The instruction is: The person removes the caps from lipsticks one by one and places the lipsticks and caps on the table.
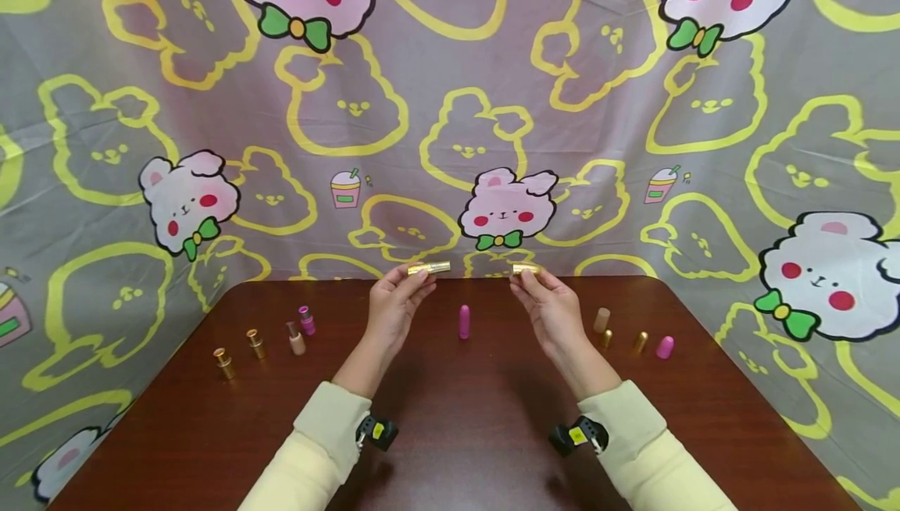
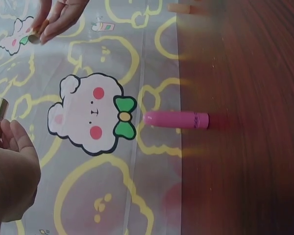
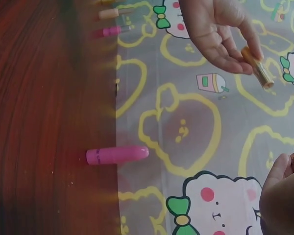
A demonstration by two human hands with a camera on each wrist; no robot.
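Note:
My left hand [image 1: 394, 308] pinches a gold lipstick tube [image 1: 430, 268] between thumb and fingers, its narrower end pointing right. Opposite it, my right hand [image 1: 554, 314] grips a gold lipstick cap [image 1: 522, 269], whose end faces left toward the tube. A gap separates the two pieces, both held up above the far table edge. In the right wrist view the tube [image 3: 258, 68] slants down from the left fingertips. The left wrist view shows the cap [image 2: 35, 37] in the right fingers. Between the hands, a closed pink lipstick [image 1: 464, 322] stands upright on the table.
On the left of the brown table [image 1: 464, 417] stand two gold lipstick tubes [image 1: 256, 344], a beige tube [image 1: 296, 339] and a purple tube [image 1: 307, 321]. To the right are a beige cap [image 1: 601, 319], two gold caps [image 1: 641, 341] and a pink cap [image 1: 665, 347]. Patterned cloth [image 1: 422, 136] hangs behind.

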